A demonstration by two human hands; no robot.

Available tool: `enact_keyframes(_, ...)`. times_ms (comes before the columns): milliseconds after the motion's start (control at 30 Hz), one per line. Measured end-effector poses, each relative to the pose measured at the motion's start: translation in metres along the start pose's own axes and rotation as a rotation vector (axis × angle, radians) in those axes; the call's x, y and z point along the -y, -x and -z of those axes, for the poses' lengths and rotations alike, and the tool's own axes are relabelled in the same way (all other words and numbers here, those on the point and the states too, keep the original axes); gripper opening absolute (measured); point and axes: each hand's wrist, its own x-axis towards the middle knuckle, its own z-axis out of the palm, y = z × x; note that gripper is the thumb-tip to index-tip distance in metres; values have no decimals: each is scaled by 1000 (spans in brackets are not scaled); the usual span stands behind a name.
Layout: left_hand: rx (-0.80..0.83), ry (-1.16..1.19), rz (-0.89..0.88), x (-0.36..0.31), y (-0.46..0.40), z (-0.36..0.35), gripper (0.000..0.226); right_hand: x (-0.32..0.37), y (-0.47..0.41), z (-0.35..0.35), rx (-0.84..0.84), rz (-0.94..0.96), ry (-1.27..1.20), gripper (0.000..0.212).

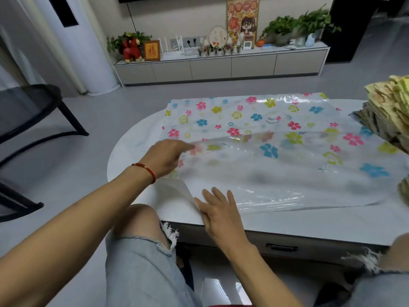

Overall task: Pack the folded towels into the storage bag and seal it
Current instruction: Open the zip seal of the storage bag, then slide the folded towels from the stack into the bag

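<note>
A clear storage bag [276,134] printed with coloured flowers lies flat across the white table [309,224], with a round white valve [272,118] near its middle. My left hand [164,157] reaches into the bag's open left end, fingers spread under the upper plastic layer. My right hand [219,212] rests flat on the bag's near left corner, fingers apart, pressing the lower layer down. A stack of folded yellow-patterned towels [389,109] stands at the table's right edge, partly out of view.
A dark chair [28,120] stands on the grey floor to the left. A long low cabinet [219,65] with plants, frames and a red toy lines the far wall. My knees sit against the table's near edge, above a drawer handle [281,248].
</note>
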Motion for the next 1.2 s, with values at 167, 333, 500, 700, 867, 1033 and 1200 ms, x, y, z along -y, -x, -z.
enact_keyframes(167,-205,-4,192,9,-30,25,50,-2,14,3,36,-5,-7,61)
enact_keyframes(333,-166,-20,140,-8,-37,33,51,-12,14,24,88,31,-177,49)
enact_keyframes(500,0,-93,-65,-49,-42,28,48,-83,8,60,-141,-518,58,60)
enact_keyframes(700,71,-301,-350,-119,-80,2,54,-129,5,57,146,-631,127,90)
enact_keyframes(867,124,-394,-422,-141,-112,-3,66,-146,-9,56,186,-524,124,96)
enact_keyframes(1033,155,-348,-418,-138,-120,-5,81,-158,-10,85,261,-412,72,83)
enact_keyframes(1200,124,-290,-310,-137,-129,-3,105,-171,23,167,-167,-355,-67,43)
